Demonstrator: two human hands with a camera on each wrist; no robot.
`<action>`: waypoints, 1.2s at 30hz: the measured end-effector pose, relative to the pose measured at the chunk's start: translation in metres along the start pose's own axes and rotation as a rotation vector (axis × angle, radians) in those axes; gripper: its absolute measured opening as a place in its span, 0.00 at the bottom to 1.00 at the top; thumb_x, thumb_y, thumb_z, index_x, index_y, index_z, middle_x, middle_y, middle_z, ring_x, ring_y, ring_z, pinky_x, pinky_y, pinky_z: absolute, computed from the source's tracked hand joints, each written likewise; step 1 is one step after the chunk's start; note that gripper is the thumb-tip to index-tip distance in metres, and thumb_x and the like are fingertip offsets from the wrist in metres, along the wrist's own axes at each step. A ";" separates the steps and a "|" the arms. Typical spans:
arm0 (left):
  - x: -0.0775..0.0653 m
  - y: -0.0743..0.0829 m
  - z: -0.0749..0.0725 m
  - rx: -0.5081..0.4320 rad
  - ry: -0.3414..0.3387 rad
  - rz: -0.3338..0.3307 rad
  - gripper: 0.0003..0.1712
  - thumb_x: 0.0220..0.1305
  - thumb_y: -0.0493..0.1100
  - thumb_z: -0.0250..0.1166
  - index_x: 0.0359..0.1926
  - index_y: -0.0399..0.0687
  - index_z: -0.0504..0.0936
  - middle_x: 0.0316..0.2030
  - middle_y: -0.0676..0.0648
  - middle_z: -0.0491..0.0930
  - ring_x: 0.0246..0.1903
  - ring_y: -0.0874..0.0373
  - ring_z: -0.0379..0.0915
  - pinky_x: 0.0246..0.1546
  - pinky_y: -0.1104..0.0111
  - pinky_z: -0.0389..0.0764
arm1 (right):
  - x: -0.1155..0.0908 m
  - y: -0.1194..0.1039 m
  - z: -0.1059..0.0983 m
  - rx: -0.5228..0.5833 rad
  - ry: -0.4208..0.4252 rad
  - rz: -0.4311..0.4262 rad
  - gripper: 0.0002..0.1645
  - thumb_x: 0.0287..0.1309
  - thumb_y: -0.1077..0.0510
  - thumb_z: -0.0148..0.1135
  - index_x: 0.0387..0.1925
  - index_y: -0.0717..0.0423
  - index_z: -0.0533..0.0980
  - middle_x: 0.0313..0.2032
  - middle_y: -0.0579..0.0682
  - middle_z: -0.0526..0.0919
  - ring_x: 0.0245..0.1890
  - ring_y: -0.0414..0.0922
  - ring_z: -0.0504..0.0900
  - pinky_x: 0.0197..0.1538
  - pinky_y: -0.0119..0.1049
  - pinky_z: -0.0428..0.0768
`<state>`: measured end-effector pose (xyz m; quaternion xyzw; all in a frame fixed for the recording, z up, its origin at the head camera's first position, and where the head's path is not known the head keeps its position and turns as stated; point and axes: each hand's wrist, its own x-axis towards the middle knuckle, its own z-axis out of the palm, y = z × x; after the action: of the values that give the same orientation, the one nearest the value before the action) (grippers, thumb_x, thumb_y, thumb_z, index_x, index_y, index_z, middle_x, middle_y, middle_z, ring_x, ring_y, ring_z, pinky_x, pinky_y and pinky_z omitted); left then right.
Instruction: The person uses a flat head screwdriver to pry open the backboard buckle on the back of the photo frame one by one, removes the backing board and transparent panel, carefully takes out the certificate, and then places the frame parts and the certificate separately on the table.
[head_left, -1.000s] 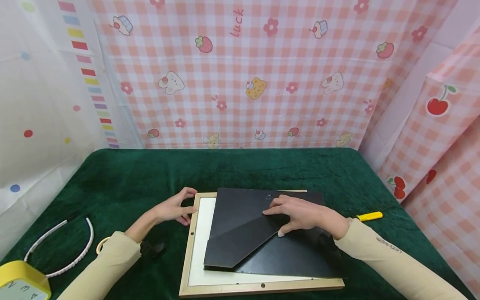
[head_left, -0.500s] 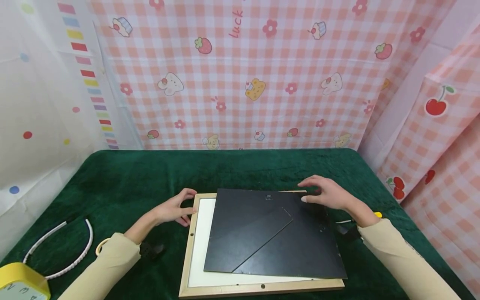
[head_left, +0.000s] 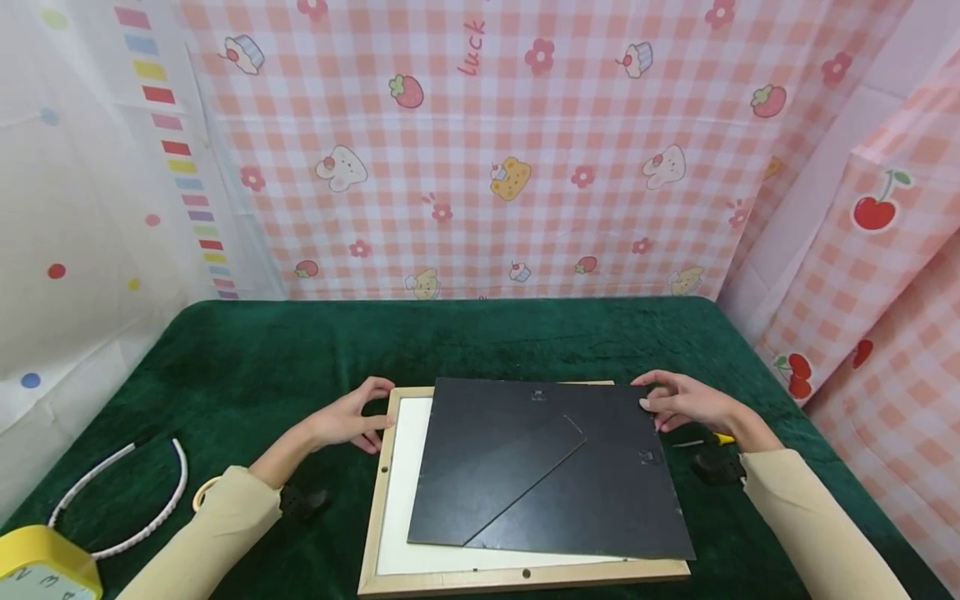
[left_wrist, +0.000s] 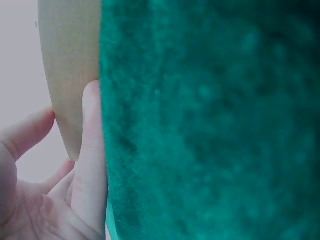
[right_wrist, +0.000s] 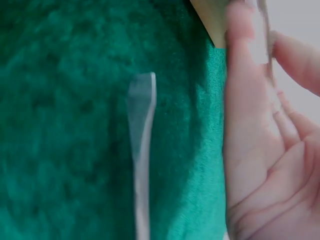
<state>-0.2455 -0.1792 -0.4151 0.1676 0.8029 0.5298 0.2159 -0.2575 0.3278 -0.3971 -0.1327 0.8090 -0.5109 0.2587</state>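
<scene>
A light wooden picture frame [head_left: 450, 581] lies face down on the green cloth. Over its pale inside rests a black backing board [head_left: 517, 475], skewed so that its right side overlaps the frame's edge. The board's stand leg [head_left: 502, 454] lies flat against it. My left hand [head_left: 352, 417] grips the frame's left side near the far corner, thumb on one face and fingers along the outer side; the wooden side [left_wrist: 72, 75] shows between them in the left wrist view. My right hand [head_left: 690, 402] pinches the board's far right corner, its thin edge [right_wrist: 267, 55] between thumb and finger.
A flat-blade screwdriver [right_wrist: 142, 165] with a yellow handle [head_left: 724, 439] lies just right of the frame, by the right wrist. At the left are a white headband [head_left: 180, 475] and a yellow clock [head_left: 56, 550]. Checked curtain [head_left: 480, 233] hangs behind the table.
The stand leg, raised under my right hand at first, now lies flat on the board. My right hand moved right and took the board's far right corner. The left hand stayed put.
</scene>
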 end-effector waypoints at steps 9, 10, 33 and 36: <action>-0.001 0.002 -0.001 0.004 0.015 0.001 0.34 0.60 0.41 0.58 0.59 0.38 0.48 0.60 0.30 0.47 0.23 0.49 0.75 0.27 0.59 0.78 | -0.001 0.011 -0.005 0.270 -0.060 -0.144 0.18 0.65 0.63 0.41 0.56 0.60 0.59 0.29 0.51 0.77 0.25 0.43 0.77 0.34 0.38 0.77; -0.001 0.002 -0.002 0.007 0.017 0.000 0.34 0.60 0.41 0.58 0.59 0.38 0.48 0.60 0.30 0.47 0.23 0.49 0.75 0.27 0.59 0.78 | -0.002 0.012 -0.006 0.298 -0.070 -0.171 0.17 0.65 0.64 0.39 0.55 0.59 0.60 0.31 0.50 0.78 0.26 0.43 0.77 0.34 0.38 0.77; 0.003 0.000 0.000 0.037 -0.005 -0.022 0.43 0.53 0.43 0.65 0.60 0.37 0.47 0.60 0.32 0.48 0.25 0.49 0.76 0.29 0.59 0.78 | -0.059 0.037 -0.032 0.955 0.494 -0.441 0.14 0.61 0.70 0.44 0.38 0.58 0.77 0.25 0.52 0.79 0.22 0.46 0.79 0.31 0.34 0.78; 0.002 0.002 0.001 0.042 -0.005 -0.019 0.42 0.54 0.43 0.65 0.60 0.36 0.47 0.60 0.31 0.48 0.25 0.49 0.76 0.29 0.59 0.78 | -0.065 0.039 -0.033 1.052 0.590 -0.460 0.13 0.59 0.71 0.46 0.35 0.60 0.77 0.26 0.53 0.80 0.21 0.48 0.79 0.30 0.36 0.78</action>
<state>-0.2470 -0.1767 -0.4136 0.1661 0.8148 0.5102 0.2195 -0.2197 0.4012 -0.4026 -0.0119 0.4386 -0.8966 -0.0604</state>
